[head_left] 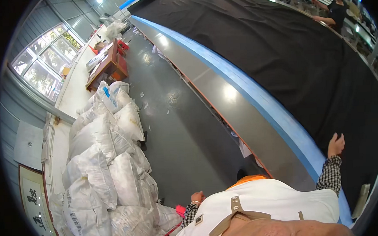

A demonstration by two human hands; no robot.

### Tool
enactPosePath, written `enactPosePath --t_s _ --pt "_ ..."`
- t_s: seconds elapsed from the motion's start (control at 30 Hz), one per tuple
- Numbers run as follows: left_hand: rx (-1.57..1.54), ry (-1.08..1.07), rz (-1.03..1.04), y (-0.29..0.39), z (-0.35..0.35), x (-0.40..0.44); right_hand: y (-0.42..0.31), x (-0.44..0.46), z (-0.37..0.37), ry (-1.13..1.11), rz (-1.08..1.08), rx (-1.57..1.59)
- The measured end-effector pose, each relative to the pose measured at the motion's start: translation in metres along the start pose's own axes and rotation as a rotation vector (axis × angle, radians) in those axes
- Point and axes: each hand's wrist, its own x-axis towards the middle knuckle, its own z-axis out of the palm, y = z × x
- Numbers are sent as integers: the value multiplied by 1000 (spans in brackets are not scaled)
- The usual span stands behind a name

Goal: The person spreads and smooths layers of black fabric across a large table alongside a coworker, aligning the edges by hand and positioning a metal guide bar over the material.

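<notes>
My right hand (336, 144) rests on a wide sheet of black fabric (279, 59) near its left edge, fingers stretched out and apart, nothing held. A light-blue layer (255, 98) shows as a long strip along the near side of the black fabric, on a long table (221, 83). My left hand (197, 197) hangs low by my body, away from the fabric. Its fingers look curled in, with nothing visible in them. Both arms wear black-and-white checked sleeves.
Stuffed white sacks (94, 177) are piled along the wall to the left. A wooden desk (109, 68) with papers stands farther down the aisle (168, 119). Scraps lie on the floor. Across the table, a person in dark clothing (337, 14) stands near the fabric's far edge.
</notes>
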Motion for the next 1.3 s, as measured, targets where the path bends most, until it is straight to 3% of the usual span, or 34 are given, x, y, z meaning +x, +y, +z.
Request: enactPosePath --t_s 0.07,0.1,0.2,0.27,0.37,0.53,0.67,0.77,0.9,1.03,1.13,1.17,1.3 --pt "541 26 117 -2 -29 -6 -90 0 15 97 -305 96" --pt "630 11 118 -6 -37 -2 -143 -9 20 90 -397 192" --pt "332 -35 -147 -43 -31 28 -279 -31 57 -143 -621 516" --pt "87 1 -372 -44 -31 48 -361 -57 86 -363 -593 763" --pt "-336 93 -626 -48 -52 79 -472 -88 104 -547 -628 777" --pt "-635 203 -720 -72 -133 154 -612 -125 144 -906 -345 1021" --pt "-978 347 -744 -95 -238 243 -699 -129 153 -1143 -37 955" --pt "-1278 465 -713 -99 -329 334 -764 -128 164 -1141 48 1040" --pt "-1340 437 -549 -61 -457 457 -829 -140 178 -1152 107 1064" --pt "-1333 334 -226 38 -556 564 -905 -149 205 -931 -85 1016" --pt "-1311 221 -16 116 -603 621 -967 -142 250 -639 -476 854" --pt "-1313 166 47 142 -614 638 -993 -139 259 -561 -493 840" --pt "-1140 -59 83 219 -660 679 -1087 -113 281 -477 -606 722"
